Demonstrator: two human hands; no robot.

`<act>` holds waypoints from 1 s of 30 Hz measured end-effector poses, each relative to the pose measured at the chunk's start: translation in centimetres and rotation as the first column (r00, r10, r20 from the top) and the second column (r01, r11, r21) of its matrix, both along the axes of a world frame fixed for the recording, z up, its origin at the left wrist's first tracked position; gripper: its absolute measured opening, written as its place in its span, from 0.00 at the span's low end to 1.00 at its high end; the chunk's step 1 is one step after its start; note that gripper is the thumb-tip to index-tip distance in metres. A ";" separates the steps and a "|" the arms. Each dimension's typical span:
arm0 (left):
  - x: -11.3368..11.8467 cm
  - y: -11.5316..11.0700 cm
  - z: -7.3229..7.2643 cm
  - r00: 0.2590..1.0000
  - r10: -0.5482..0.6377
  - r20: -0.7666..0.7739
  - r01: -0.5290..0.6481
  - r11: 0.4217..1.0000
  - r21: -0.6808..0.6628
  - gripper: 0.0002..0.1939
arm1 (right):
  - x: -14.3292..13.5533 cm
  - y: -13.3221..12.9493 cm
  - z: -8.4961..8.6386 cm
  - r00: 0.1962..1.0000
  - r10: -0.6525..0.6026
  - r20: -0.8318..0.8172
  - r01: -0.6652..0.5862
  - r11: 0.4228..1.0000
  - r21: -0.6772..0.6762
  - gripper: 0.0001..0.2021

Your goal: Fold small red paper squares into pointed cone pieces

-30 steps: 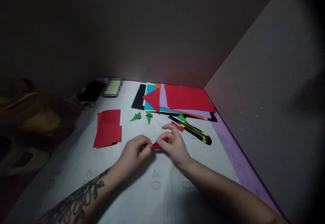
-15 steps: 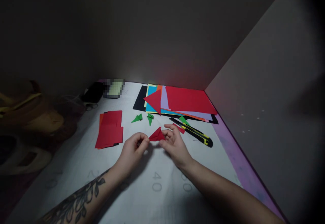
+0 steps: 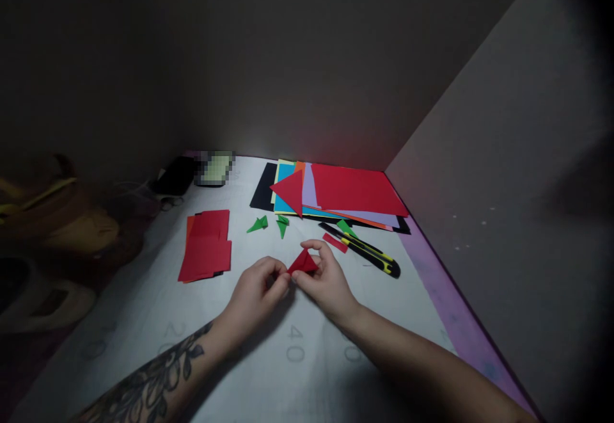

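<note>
A small folded piece of red paper [image 3: 303, 262], roughly triangular, is held up between my two hands over the white table covering. My left hand [image 3: 259, 288] pinches its left corner between thumb and fingers. On the other side, my right hand [image 3: 329, 276] has its thumb at the lower edge and its fingers curled around the right side and top. Just beyond lie two small folded green paper pieces [image 3: 258, 224]. To the right of them rest a black and yellow utility knife [image 3: 369, 253] and a red paper strip [image 3: 335, 242], with a green scrap [image 3: 346, 228] beside the blade end.
A stack of coloured sheets [image 3: 359, 189] lies at the back against the wall, with a red paper triangle [image 3: 290, 192] on its left part. Red and orange cut sheets [image 3: 206, 247] are piled left. A dark phone-like object [image 3: 176, 176] sits at the back left.
Both hands have shifted slightly right and down with the red folded paper, which has tilted. The right thumb has come to its lower left edge, closer to the left hand.
</note>
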State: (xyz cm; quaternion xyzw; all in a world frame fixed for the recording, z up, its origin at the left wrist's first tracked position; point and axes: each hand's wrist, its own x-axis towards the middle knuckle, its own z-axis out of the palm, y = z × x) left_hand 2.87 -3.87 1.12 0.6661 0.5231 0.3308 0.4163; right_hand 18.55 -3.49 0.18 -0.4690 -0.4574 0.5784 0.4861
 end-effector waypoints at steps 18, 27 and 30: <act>-0.1 0.8 0.2 0.949 0.220 0.227 -0.174 0.963 -0.207 0.12 | 0.6 1.1 -1.0 0.980 -0.021 -0.197 0.018 1.000 -0.018 0.17; 0.7 -0.1 -0.4 0.983 0.009 0.183 0.023 0.985 -0.168 0.08 | -0.3 1.1 -0.6 0.973 -0.088 -0.215 0.045 0.980 -0.194 0.12; 0.3 0.1 -0.4 0.989 0.006 0.148 0.014 0.991 -0.135 0.07 | 0.2 1.2 -0.3 0.980 -0.075 -0.185 0.039 0.981 -0.188 0.11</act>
